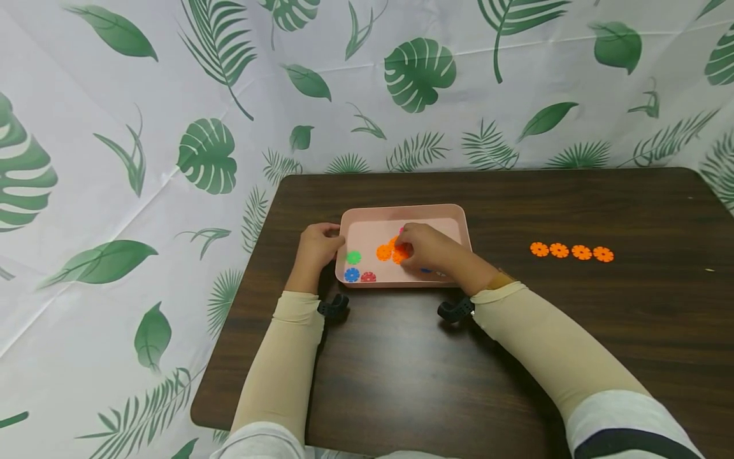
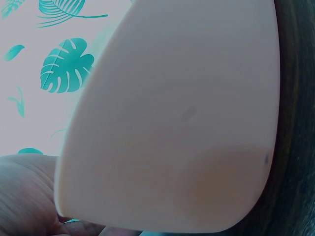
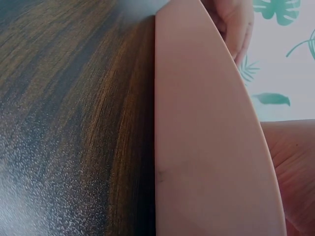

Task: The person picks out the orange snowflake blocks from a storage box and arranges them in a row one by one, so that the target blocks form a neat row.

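Observation:
A pink rectangular tray (image 1: 367,227) holds small notched plastic discs. My left hand (image 1: 317,248) grips the tray's left rim, thumb at the edge; in the left wrist view the tray wall (image 2: 167,98) hides most of its fingers. My right hand (image 1: 430,246) reaches inside the tray, thumb and fingertips pinching at an orange disc (image 1: 398,256) in a cluster. Another orange disc (image 1: 383,252) lies just left of the fingertips. In the right wrist view the tray wall (image 3: 206,118) covers the fingertips.
A green disc (image 1: 353,257), a blue disc (image 1: 352,275) and a red disc (image 1: 369,277) lie in the tray's left part. Right of the tray, several orange discs (image 1: 559,250) form a row on the dark wooden table (image 1: 390,376). A leaf-patterned cloth (image 1: 355,108) hangs behind.

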Motion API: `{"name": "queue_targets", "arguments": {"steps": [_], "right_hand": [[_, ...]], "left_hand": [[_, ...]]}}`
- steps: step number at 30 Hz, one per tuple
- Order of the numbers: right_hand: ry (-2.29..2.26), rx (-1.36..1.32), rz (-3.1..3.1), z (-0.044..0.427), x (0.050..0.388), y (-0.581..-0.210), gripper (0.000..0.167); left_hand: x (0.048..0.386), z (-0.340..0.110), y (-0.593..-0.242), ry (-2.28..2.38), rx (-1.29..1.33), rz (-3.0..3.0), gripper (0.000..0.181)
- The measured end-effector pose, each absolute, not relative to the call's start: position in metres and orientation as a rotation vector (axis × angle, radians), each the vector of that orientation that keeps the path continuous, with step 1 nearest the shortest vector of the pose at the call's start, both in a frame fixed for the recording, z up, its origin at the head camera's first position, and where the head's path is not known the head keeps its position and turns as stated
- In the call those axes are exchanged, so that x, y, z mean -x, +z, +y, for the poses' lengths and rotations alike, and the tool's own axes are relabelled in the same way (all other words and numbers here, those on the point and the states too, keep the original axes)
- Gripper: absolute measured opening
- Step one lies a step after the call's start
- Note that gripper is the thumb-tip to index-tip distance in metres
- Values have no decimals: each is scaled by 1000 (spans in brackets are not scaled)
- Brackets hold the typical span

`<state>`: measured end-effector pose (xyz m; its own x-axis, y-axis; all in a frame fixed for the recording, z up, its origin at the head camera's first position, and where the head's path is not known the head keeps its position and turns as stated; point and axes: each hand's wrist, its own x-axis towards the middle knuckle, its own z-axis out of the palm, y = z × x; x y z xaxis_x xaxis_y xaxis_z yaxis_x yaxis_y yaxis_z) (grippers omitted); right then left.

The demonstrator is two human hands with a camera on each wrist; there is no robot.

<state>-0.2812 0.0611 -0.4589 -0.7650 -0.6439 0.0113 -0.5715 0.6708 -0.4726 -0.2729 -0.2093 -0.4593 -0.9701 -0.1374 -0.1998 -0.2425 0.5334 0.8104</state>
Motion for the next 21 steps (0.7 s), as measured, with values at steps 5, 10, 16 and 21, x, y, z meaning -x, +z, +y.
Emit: {"name": "queue_targets", "arguments": {"steps": [5,10,16,21], "right_hand": [[-647,992,2725,60,280,-456,25],[-596,987,2723,58,279,-454,24],[-577,983,2731,58,279,-455,23],[-575,968,2726,58,280,-455,23]], "left_hand": [[274,-209,-459,1421,317,2663,40],[273,-209,-459,1421,305,2672,41],[273,-210,-460,1414,295,2680,40],[272,-210,-459,1414,294,2677,40]]}}
